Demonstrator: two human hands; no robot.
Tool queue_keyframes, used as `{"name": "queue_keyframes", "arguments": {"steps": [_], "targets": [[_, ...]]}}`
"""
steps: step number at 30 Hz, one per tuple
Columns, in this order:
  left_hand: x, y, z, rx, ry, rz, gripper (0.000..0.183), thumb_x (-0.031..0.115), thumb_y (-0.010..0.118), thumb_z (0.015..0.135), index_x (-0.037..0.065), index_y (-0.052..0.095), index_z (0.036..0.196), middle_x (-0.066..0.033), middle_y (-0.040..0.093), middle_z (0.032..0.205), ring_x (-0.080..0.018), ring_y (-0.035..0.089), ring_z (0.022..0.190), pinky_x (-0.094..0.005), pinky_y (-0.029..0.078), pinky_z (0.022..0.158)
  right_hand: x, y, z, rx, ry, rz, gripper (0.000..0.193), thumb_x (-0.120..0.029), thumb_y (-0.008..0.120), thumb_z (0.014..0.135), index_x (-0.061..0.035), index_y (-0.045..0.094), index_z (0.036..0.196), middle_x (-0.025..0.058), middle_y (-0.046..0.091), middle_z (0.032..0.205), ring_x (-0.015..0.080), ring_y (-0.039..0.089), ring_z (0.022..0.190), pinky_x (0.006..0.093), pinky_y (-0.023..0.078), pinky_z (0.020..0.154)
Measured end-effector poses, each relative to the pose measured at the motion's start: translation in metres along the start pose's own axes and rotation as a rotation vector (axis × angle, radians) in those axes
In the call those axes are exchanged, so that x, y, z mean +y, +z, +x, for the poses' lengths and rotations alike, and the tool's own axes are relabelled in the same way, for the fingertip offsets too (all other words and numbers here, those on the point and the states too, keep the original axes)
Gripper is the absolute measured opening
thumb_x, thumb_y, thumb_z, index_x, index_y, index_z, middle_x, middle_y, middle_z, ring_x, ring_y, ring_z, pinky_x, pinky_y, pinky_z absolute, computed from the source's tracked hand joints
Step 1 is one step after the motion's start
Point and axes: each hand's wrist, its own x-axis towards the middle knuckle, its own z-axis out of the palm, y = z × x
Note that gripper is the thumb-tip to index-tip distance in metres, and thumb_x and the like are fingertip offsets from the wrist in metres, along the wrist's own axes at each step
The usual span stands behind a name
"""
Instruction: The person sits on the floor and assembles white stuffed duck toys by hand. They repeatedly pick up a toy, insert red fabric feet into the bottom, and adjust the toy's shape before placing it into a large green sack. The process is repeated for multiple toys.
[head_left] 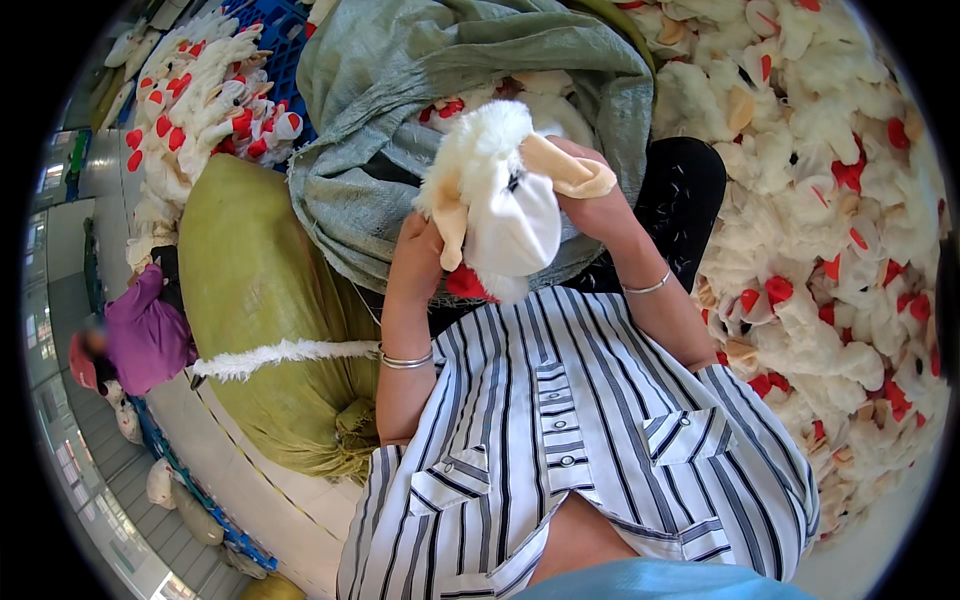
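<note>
One big pile of cream plush pieces [800,220] filled the right side, far to near; too many overlapping to count, red bits throughout. One grey-green sack [350,130], mouth open, sat at the far middle, with more cream and red pieces inside, number unclear. One olive sack [260,330] stood left of it, bulging. One smaller heap [210,100] of similar pieces lay far left, beside blue plastic slats [285,45]. One co-worker in purple [150,325] was at the left edge.

One plush toy [510,210] was in work, between both hands, just on the near side of the sack mouth. Left hand [415,250]: closed, fingers curled on the toy's left side by the ear. Right hand [598,205]: closed on its right side at the other ear, some fingers hidden. Toy body sat between the two grips, white snout toward the near side. One fluffy white strip [290,357] crossed in front of the olive sack. Two tan ears [572,172] on the toy, one per side. One bangle [648,284] on the right wrist.
</note>
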Motion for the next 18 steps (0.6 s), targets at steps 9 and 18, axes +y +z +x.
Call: {"name": "queue_keyframes", "arguments": {"steps": [9, 18], "targets": [[0.003, 0.021, -0.006, 0.049, 0.341, -0.019, 0.049, 0.022, 0.059, 0.097, 0.003, 0.041, 0.138, -0.0070, 0.062, 0.116, -0.0116, 0.061, 0.101, -0.0255, 0.048, 0.088, 0.019, 0.000, -0.003, 0.217, 0.235, 0.310, 0.017, -0.005, 0.047, 0.089, 0.0014, 0.063, 0.093, 0.0024, 0.057, 0.070, 0.0089, 0.050, 0.063, 0.0239, 0.040, 0.058], [0.034, -0.024, -0.010, 0.475, 0.352, 0.000, 0.036, 0.034, 0.046, 0.102, 0.006, 0.063, 0.087, -0.0002, 0.056, 0.058, -0.0056, 0.047, 0.046, -0.0189, 0.033, 0.042, 0.022, -0.056, -0.002, 0.402, 0.122, 0.484, 0.017, -0.008, 0.049, 0.096, -0.0009, 0.061, 0.106, 0.0078, 0.064, 0.095, 0.0158, 0.063, 0.084, 0.0285, 0.050, 0.069]]}}
